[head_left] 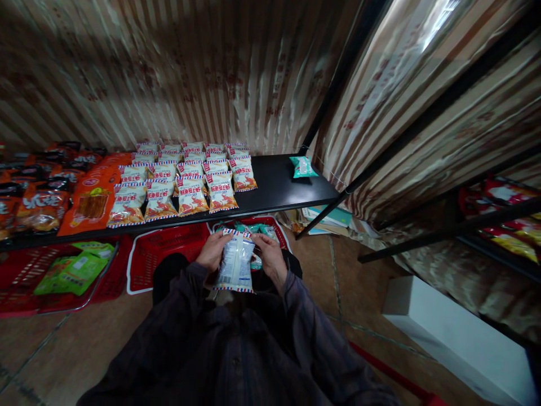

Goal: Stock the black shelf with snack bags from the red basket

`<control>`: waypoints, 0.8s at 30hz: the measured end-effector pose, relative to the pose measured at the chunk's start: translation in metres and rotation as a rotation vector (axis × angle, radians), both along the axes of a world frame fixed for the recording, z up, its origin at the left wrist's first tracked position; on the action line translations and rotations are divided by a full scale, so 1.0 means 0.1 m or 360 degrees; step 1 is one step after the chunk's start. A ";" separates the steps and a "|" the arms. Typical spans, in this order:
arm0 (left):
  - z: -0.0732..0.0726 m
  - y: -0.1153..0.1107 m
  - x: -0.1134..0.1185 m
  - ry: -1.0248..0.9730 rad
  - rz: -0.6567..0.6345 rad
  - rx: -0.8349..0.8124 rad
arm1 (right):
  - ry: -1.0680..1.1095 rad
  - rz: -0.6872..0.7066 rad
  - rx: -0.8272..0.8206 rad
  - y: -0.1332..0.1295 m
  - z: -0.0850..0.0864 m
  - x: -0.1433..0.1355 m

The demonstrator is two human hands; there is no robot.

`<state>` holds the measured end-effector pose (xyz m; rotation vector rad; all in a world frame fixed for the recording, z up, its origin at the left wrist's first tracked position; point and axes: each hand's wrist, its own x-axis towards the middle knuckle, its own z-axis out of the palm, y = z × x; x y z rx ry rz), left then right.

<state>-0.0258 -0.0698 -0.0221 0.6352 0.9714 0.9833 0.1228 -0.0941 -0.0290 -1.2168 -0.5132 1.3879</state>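
Observation:
Both of my hands grip one snack bag (235,263) by its top corners, over my lap. Its printed back with a barcode faces me, and red and blue stripes edge its seals. My left hand (213,251) pinches the left corner; my right hand (270,255) pinches the right one. On the black shelf (274,192) ahead, several white and orange snack bags (193,194) with the same striped edges lie in rows. A single teal snack bag (302,167) lies near the shelf's right end. More teal bags (266,229) show in a basket behind my right hand, partly hidden.
Orange packs (91,197) and black-and-orange bags (42,204) fill the shelf's left side. Below stand a red basket (154,248) and another red basket (19,273) with green packs (78,272). A white box (456,338) lies on the floor at right, near black shelf posts (406,248).

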 end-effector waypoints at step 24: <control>-0.03 -0.22 -0.11 -0.0199 -0.0381 -0.0128 | -0.0136 -0.0253 0.0074 0.14 0.01 0.08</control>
